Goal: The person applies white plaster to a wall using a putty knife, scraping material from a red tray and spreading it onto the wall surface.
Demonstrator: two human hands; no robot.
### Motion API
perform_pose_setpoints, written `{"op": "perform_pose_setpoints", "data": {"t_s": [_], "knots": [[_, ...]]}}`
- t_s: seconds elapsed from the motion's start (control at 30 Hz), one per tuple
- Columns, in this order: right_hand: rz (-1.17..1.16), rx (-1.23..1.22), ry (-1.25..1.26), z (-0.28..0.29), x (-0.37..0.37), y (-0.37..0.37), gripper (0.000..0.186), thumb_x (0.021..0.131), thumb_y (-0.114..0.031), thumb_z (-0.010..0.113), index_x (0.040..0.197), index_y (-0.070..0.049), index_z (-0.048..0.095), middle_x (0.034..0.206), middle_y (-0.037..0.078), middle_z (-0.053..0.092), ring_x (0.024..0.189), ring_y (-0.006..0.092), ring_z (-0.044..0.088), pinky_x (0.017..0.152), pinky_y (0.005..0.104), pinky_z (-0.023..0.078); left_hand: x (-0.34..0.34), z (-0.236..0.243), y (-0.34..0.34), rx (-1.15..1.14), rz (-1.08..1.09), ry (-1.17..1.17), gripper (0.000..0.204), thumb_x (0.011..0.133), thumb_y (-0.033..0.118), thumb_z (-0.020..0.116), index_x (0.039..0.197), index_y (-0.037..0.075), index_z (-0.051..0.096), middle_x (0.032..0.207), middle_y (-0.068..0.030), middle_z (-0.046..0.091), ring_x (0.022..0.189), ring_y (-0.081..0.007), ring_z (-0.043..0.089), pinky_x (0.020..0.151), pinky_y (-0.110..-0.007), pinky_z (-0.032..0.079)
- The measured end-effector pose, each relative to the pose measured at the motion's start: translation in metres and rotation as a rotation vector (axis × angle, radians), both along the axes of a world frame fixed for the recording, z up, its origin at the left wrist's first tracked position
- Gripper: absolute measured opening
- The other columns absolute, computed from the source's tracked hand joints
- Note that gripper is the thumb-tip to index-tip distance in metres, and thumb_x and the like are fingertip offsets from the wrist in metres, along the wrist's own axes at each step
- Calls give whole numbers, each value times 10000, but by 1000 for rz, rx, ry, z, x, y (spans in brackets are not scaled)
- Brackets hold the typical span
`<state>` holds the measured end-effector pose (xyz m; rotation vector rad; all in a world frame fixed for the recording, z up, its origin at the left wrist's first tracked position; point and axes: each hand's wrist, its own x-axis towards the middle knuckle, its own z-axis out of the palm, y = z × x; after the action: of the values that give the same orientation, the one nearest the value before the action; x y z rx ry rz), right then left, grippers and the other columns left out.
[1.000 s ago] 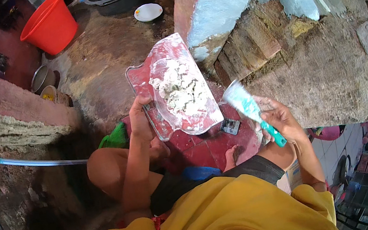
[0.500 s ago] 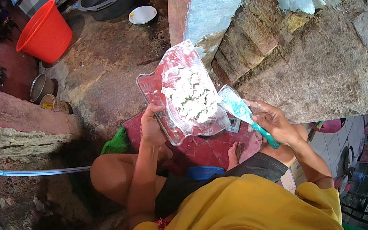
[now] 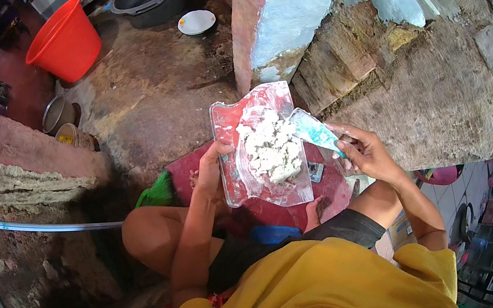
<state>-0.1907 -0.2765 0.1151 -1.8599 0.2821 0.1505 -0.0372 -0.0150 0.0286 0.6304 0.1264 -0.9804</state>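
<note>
With my left hand (image 3: pixel 212 164), I grip the left edge of a clear plastic board (image 3: pixel 233 189) smeared with white, its reddish look partly from the floor showing through. A lumpy heap of white paste (image 3: pixel 272 147) sits on its middle. My right hand (image 3: pixel 360 149) is closed on a putty knife (image 3: pixel 313 130) with a green handle, mostly covered by my fingers; its white-and-turquoise coated blade meets the board's right side at the paste. A small dark square item (image 3: pixel 316 172) lies on the red tiles (image 3: pixel 257 224) beside the board.
A red bucket (image 3: pixel 63 44), black basin (image 3: pixel 145 6) and white plate (image 3: pixel 196 22) stand at the back left. A rough concrete ledge (image 3: pixel 444 111) with a blue-white painted wall (image 3: pixel 294 6) is at right. A green broom (image 3: pixel 155 193) lies left; a blue-white pipe (image 3: pixel 28 226) crosses the left side.
My left hand has moved the board down and rightward and turned it more upright. The putty knife in my right hand has moved from apart from the board onto its right side.
</note>
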Motion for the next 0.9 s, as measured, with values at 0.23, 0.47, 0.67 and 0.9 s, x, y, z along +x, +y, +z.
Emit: {"op": "perform_pose_setpoints", "data": {"t_s": [0.23, 0.47, 0.67, 0.9], "knots": [[104, -88, 253, 31, 17, -16, 363, 927, -96, 513, 1287, -134, 526, 809, 23, 597, 498, 44, 499, 440, 209, 429, 6, 0, 9, 99, -28, -40, 463, 756, 177, 504, 1173, -23, 504, 1028, -152, 612, 877, -268, 625, 829, -381, 508], [104, -88, 123, 13, 22, -5, 355, 926, -96, 514, 1278, -135, 535, 747, 10, 596, 489, 44, 491, 429, 208, 416, 2, 6, 4, 200, -134, -57, 506, 748, 192, 523, 1213, -2, 484, 1061, -143, 604, 921, -267, 613, 859, -392, 489], [55, 75, 129, -3, 22, 3, 381, 925, -106, 520, 1305, -120, 492, 728, 13, 598, 505, 46, 496, 436, 202, 408, 5, 4, 5, 192, -92, -71, 516, 754, 198, 520, 1226, -6, 474, 1080, -148, 598, 938, -269, 613, 864, -396, 490], [14, 45, 56, 5, 19, -11, 439, 888, -77, 578, 1314, -101, 476, 895, 65, 639, 641, 72, 553, 512, 221, 459, 8, 12, 3, 171, -38, -70, 474, 764, 191, 513, 1181, -32, 496, 1040, -154, 611, 870, -258, 633, 826, -372, 514]]}}
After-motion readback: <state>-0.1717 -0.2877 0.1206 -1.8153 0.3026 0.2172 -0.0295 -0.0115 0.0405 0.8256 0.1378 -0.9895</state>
